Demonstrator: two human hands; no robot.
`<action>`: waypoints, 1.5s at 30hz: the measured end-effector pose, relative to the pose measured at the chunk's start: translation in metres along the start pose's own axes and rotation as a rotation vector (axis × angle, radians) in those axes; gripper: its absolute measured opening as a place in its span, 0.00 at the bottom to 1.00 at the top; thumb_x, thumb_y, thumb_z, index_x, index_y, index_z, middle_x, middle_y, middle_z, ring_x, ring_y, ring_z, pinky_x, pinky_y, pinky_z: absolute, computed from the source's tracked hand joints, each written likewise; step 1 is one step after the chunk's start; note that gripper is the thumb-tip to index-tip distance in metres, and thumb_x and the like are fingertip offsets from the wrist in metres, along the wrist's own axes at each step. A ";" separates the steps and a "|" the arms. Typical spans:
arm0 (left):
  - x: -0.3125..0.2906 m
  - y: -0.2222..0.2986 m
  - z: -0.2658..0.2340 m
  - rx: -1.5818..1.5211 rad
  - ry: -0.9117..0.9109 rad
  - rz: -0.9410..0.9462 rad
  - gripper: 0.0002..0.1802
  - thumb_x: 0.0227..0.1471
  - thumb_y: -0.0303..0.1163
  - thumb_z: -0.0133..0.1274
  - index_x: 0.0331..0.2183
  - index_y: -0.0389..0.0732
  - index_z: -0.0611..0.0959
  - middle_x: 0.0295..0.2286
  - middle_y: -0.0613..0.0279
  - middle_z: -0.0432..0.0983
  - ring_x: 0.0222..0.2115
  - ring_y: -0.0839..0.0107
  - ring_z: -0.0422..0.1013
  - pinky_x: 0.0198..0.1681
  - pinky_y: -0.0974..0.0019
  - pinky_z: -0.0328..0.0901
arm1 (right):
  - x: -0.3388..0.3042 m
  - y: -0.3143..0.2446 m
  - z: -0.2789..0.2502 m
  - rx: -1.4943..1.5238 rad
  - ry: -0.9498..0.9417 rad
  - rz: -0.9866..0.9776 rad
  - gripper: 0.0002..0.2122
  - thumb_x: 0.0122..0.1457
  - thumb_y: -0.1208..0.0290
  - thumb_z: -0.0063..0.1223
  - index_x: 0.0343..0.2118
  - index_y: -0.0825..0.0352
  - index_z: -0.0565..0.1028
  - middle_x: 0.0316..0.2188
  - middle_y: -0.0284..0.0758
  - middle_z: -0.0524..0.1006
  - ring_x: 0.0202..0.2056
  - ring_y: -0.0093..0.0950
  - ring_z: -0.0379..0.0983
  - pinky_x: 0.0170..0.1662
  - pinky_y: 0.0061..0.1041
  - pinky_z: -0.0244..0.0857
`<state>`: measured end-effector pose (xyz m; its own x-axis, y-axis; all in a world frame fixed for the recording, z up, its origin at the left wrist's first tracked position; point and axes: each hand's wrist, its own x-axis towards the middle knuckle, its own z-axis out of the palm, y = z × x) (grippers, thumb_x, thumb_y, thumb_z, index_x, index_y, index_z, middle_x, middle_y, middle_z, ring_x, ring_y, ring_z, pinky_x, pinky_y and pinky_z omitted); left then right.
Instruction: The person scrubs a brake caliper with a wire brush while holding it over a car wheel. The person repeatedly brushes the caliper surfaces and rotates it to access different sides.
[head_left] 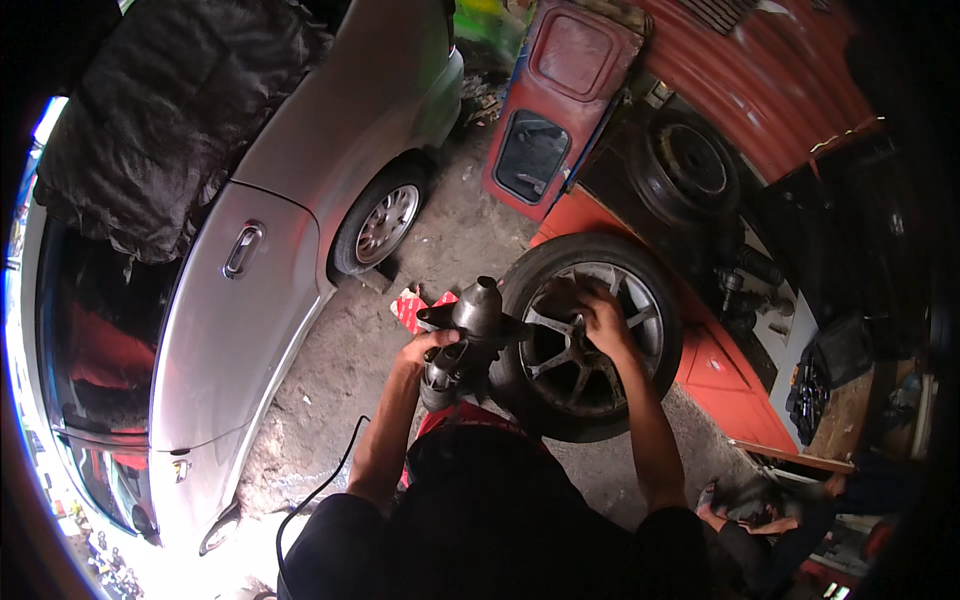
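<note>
My left hand (432, 345) is closed around a grey metal starter motor (478, 318), its cone-shaped nose pointing up. The motor is held in front of my body, beside the left edge of a wheel with a tyre (655, 300). Over that wheel's dark spokes is my right hand (598, 318), fingers curled together at a dark shape. Blur and shadow hide what the fingers hold there. A red and white piece of packaging (408, 308) lies on the ground just beyond my left hand.
A silver car (225, 320) stands along the left, a dark cover (170, 120) over it. Ahead leans a red vehicle door (560, 100). An orange-red panel (725, 375) and another wheel (690, 165) are at right. Another person's hand (770, 525) shows lower right.
</note>
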<state>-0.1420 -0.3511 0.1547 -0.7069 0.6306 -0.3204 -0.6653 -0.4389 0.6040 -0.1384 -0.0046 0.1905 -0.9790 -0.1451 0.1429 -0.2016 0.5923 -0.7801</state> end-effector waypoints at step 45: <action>0.028 -0.024 0.061 0.065 0.426 0.113 0.37 0.46 0.49 0.63 0.51 0.35 0.75 0.39 0.54 0.79 0.38 0.60 0.77 0.45 0.57 0.72 | -0.084 -0.033 0.044 0.795 0.281 0.421 0.24 0.62 0.62 0.58 0.56 0.72 0.70 0.50 0.38 0.75 0.51 0.29 0.70 0.57 0.29 0.60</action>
<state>-0.1309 -0.2842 0.1753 -0.8193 0.2554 -0.5134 -0.5713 -0.4399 0.6929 -0.0487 -0.0466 0.1776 -0.9589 0.2154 -0.1844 0.1473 -0.1773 -0.9731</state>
